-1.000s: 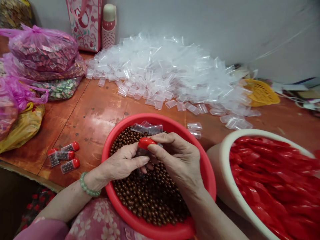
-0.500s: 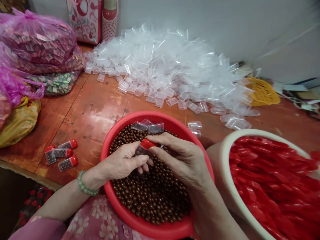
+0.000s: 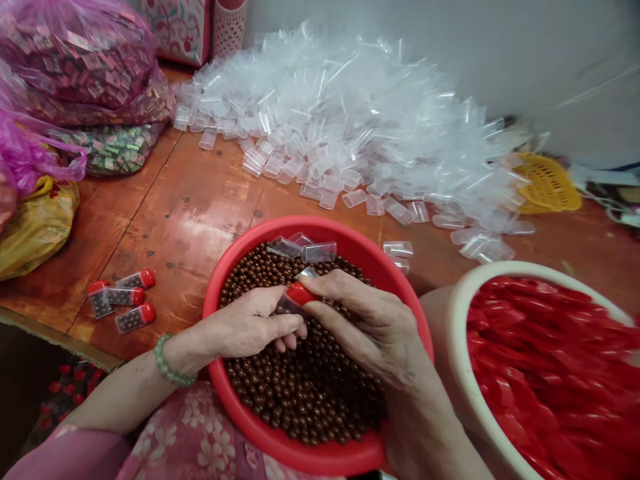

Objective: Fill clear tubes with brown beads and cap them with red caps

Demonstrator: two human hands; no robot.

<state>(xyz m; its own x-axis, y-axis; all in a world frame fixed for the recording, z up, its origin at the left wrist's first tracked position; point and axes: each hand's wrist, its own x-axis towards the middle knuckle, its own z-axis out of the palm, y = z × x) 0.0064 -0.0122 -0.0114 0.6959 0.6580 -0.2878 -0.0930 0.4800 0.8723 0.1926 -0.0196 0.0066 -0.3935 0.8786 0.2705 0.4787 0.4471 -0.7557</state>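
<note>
Over the round red plastic basin (image 3: 320,460) of small brown beads (image 3: 300,393), the left hand (image 3: 250,327) is curled around a small clear plastic vial (image 3: 286,305) filled with beads, while the right hand's (image 3: 370,327) thumb and forefinger pinch the red plastic cap (image 3: 300,293) at its mouth; the cap looks seated or nearly so. Three finished red-capped vials (image 3: 123,300) lie on the reddish wooden table (image 3: 190,213) to the left. By that count the work seems barely begun: a huge heap of empty clear vials (image 3: 350,127) lies beyond, a few more rest in the basin, and the white plastic tub (image 3: 463,300) at right is full of red caps (image 3: 550,373)
</note>
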